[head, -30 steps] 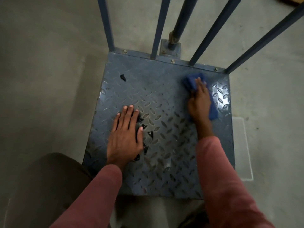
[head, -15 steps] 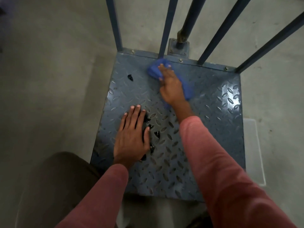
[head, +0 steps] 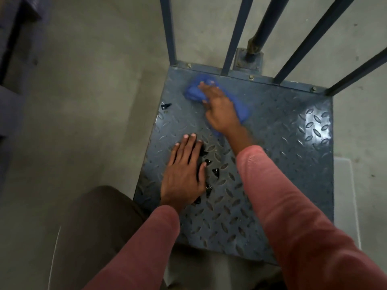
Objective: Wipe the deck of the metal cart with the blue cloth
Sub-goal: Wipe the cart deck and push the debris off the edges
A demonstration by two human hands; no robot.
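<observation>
The cart's deck (head: 293, 147) is blue-grey tread plate with a raised diamond pattern. A crumpled blue cloth (head: 194, 93) lies on its far left part, near the back rail. My right hand (head: 219, 107) presses flat on the cloth with straight fingers pointing to the far left corner. My left hand (head: 184, 174) rests palm down on the deck's near left area, fingers straight. Several small black specks (head: 215, 171) lie on the plate just right of my left hand, and one more black speck (head: 166, 105) sits near the left edge.
Dark blue upright bars (head: 236, 34) rise from the deck's back edge, with a round post on a bolted base plate (head: 249, 59) behind them. Grey concrete floor (head: 83, 101) surrounds the cart. My knee (head: 98, 222) is at the deck's near left corner.
My right hand has swept the blue cloth from the deck's far right side across to the far left. My left hand has stayed planted in the same spot.
</observation>
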